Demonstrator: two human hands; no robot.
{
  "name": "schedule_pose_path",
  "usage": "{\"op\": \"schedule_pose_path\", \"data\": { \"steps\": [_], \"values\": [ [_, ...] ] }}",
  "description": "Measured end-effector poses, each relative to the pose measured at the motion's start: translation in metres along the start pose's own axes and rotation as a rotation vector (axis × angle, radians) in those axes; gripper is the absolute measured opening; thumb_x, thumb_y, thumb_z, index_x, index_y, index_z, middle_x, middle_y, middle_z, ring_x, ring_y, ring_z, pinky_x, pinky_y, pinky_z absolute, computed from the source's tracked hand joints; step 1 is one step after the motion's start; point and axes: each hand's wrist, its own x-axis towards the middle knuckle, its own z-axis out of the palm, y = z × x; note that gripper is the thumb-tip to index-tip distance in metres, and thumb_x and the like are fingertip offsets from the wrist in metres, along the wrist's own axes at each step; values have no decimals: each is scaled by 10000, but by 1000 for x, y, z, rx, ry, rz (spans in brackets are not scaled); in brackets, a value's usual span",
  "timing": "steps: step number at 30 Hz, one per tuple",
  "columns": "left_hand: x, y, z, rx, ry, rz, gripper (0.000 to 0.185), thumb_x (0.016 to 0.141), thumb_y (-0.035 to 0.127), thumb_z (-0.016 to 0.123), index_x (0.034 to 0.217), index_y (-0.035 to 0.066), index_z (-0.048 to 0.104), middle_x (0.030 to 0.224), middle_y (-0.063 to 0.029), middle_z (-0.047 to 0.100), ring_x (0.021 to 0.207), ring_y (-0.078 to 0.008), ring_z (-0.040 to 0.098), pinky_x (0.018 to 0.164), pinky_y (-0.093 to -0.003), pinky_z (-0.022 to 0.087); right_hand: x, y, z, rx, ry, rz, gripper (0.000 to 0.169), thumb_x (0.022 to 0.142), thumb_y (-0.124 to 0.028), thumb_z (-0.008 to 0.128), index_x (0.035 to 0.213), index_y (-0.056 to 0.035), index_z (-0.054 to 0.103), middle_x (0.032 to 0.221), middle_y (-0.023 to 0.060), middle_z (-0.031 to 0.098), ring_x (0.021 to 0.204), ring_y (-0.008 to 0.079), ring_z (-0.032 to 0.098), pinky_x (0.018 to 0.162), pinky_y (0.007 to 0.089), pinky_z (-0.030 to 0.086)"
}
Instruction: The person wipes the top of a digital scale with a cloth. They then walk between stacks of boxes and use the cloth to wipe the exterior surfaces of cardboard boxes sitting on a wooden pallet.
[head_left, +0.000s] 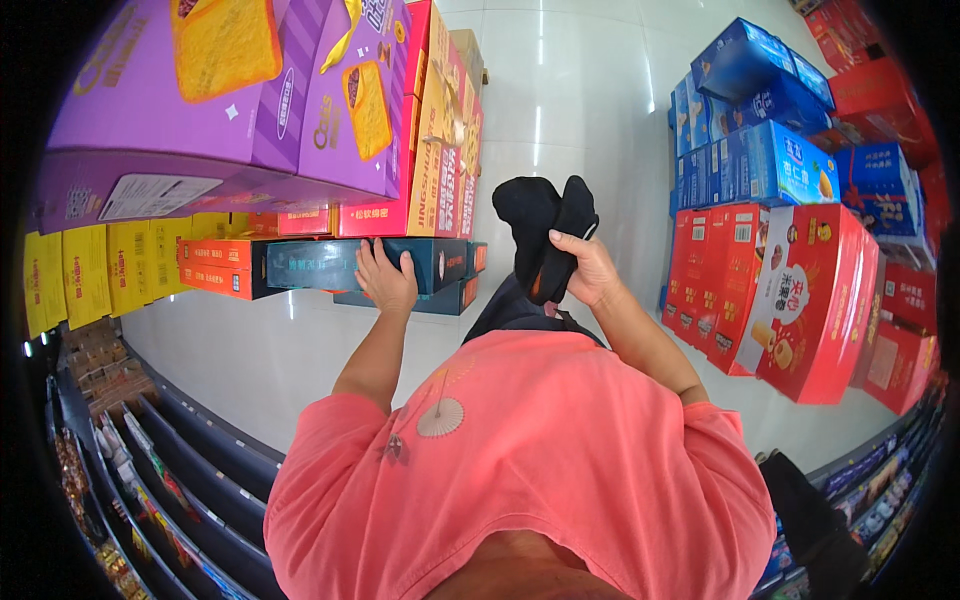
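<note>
My left hand (386, 277) rests on the edge of a dark teal gift carton (330, 262), its thumb apart from the fingers and nothing gripped. Black and orange cartons (221, 270) adjoin that carton on the left, and another teal carton (442, 298) is partly hidden below it. In front of my body, my right hand (592, 274) pinches a black fabric item (540, 225) between thumb and fingers. This item looks like a pair of socks or gloves, though its exact kind is unclear. My trousers show just beneath it.
Purple bread cartons (330, 112) and red-yellow cartons (442, 150) rise at the left. Yellow boxes (127, 262) stand behind them. Blue drink cartons (750, 165) and red snack cartons (795, 300) are stacked right of the tiled floor (555, 82). Shelves (202, 465) curve along the lower left.
</note>
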Motion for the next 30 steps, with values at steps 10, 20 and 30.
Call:
{"op": "schedule_pose_path", "data": {
  "steps": [10,20,30],
  "values": [
    [-1,0,-1,6,-73,-12,651,841,357,569,1369,39,361,1470,-204,273,1382,-401,198,1096,-583,137,108,-65,34,-160,-10,64,333,807,-13,625,1137,-9,579,1028,90,642,906,221,632,797,384,524],
    [-1,-8,3,48,-153,-64,703,838,430,536,1374,18,343,1472,-226,250,1393,-404,171,1100,-584,121,213,-130,112,-371,-147,9,302,820,-1,599,1121,9,582,996,97,654,902,223,633,816,375,518],
    [42,81,-45,-481,376,-488,617,810,151,645,1341,-26,385,1400,-223,358,1318,-375,320,1091,-424,252,348,-200,162,-1674,-111,-899,264,802,-104,631,1031,17,584,1025,281,611,937,444,594,792,477,487]
  ]
}}
